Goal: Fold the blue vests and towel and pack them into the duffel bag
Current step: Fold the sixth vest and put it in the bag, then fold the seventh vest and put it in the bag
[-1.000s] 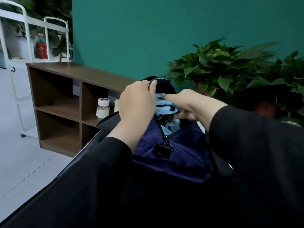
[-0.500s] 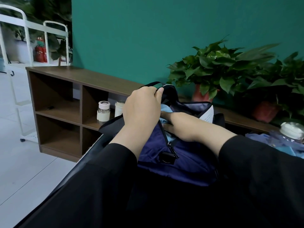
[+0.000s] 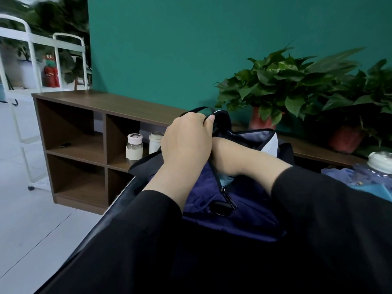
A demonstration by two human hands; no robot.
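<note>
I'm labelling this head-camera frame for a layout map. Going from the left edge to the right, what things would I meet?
White metal rack → red fire extinguisher → wooden shelf unit → white-lidded jar → left hand → duffel bag → potted plant → clear bottle.

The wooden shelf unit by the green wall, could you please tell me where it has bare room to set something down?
The shelf unit's top is bare from its left end to the bag. Its lower-left cubby looks bare. The upper-right cubby is crowded by two jars; plant pots fill the far right.
</note>
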